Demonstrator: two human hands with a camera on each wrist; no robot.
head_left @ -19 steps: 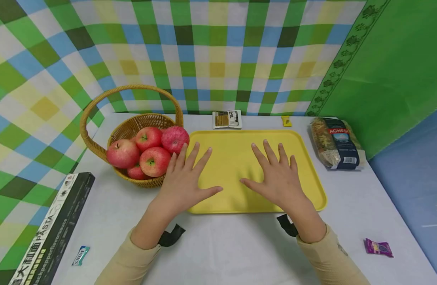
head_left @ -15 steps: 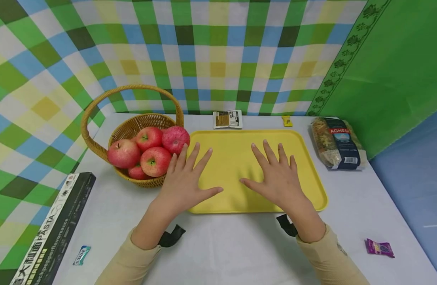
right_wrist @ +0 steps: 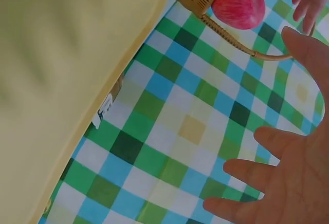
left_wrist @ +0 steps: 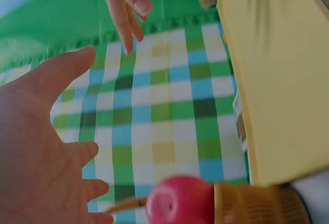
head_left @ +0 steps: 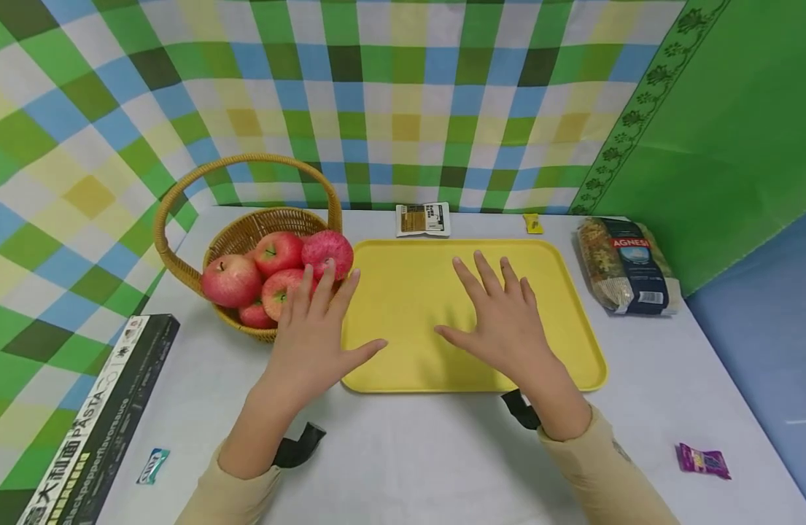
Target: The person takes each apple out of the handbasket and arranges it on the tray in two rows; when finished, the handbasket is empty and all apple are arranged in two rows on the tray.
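My left hand (head_left: 314, 343), fingers spread and straight, hovers at the front right of a wicker basket (head_left: 245, 232) and overlaps it in the head view. Several red apples fill the basket; one apple (head_left: 232, 281) lies at its left, and another apple (head_left: 327, 251) at its right rim is just beyond my fingertips. Over the yellow tray (head_left: 403, 306) my right hand (head_left: 510, 324) is spread palm down, holding nothing. The right wrist view shows its thumb and fingers (right_wrist: 249, 175) apart, with the tray's flat surface (right_wrist: 67, 54) beneath.
Behind the tray lie a small white-and-brown packet (head_left: 423, 219) and a yellow candy (head_left: 532, 224). A bag of AGNESI pasta (head_left: 629, 266) is at the back right. A purple candy (head_left: 703, 461) sits front right. At left are a black pasta box (head_left: 107, 423) and a teal candy (head_left: 154, 467).
My left hand has moved left toward the basket, its fingers now overlapping the front apple. My right hand has shifted slightly left and up. The objects stay in place.
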